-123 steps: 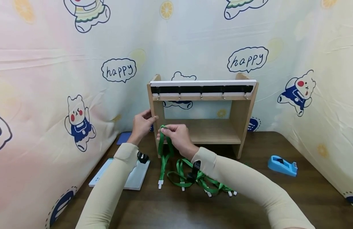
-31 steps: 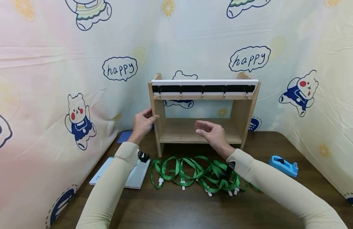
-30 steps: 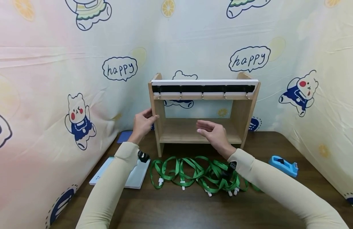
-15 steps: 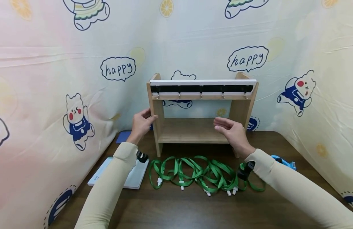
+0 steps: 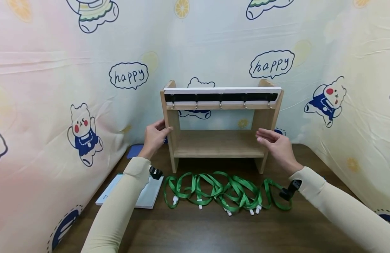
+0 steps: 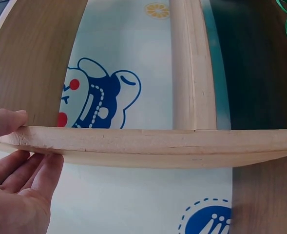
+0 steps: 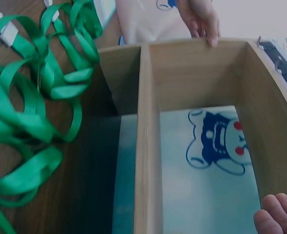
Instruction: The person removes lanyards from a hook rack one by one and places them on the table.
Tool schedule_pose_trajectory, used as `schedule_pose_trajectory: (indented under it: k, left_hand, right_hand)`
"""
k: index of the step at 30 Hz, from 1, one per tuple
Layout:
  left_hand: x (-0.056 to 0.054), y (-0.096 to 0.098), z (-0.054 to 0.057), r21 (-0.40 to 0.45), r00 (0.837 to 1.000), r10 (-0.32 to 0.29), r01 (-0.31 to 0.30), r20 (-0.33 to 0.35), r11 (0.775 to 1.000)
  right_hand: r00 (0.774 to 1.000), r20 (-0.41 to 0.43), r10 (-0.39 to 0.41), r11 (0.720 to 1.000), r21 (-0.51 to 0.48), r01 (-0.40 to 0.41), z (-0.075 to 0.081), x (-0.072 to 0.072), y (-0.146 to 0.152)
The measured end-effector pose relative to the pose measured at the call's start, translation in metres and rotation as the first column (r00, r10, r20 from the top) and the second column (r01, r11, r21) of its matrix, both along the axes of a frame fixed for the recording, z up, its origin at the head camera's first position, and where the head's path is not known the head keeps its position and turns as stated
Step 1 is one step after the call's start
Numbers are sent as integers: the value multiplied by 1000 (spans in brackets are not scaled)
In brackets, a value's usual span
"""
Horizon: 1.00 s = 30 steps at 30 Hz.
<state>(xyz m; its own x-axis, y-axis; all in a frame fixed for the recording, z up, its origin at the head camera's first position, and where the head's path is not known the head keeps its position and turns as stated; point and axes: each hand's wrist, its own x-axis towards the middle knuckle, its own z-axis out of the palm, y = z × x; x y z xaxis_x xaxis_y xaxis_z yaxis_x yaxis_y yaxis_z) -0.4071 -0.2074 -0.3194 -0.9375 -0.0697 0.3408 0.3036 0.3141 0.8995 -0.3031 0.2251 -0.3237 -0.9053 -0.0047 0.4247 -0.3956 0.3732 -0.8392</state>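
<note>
A small wooden shelf stands at the back of the table, with a row of several metal hooks along its white and black top rail. My left hand holds the shelf's left side panel; in the left wrist view the thumb lies on one face and the fingers on the other. My right hand is in front of the right side panel, fingers loosely extended and holding nothing. Whether it touches the panel I cannot tell. Several green lanyards with white clips lie in loops before the shelf.
A pale blue and white box or book lies on the table under the left forearm. Behind it is a flat blue item. Printed cloth surrounds the table's back and sides.
Earlier, my right hand held a green lanyard at the shelf's left; that lanyard now lies on the table. The empty right hand has moved right across the shelf front. My left hand has stayed.
</note>
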Motion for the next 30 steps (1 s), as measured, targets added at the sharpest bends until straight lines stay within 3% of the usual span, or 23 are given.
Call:
schedule_pose_trajectory:
  k: [6, 10, 18, 24, 30]
  left_hand:
    - [-1, -1, 3, -12, 1000, 8, -8, -7, 1000]
    - [-1, -2, 1, -20, 1000, 6, -7, -17, 1000]
    - [0, 0, 0, -29, 1000, -3, 3, -5, 1000]
    - [-2, -1, 1, -58, 999, 6, -9, -48, 998]
    - [-1, -10, -5, -187, 996, 11, -27, -86, 982]
  right_hand:
    - [997, -9, -72, 997, 32, 72, 1, 2, 24]
    - [992, 34, -120, 992, 49, 118, 1, 4, 39]
    - [975, 42, -218, 970, 124, 211, -5, 1, 69]
    - [955, -11, -296, 915, 285, 287, -9, -4, 86]
    - [961, -108, -253, 824, 496, 272, -21, -9, 99]
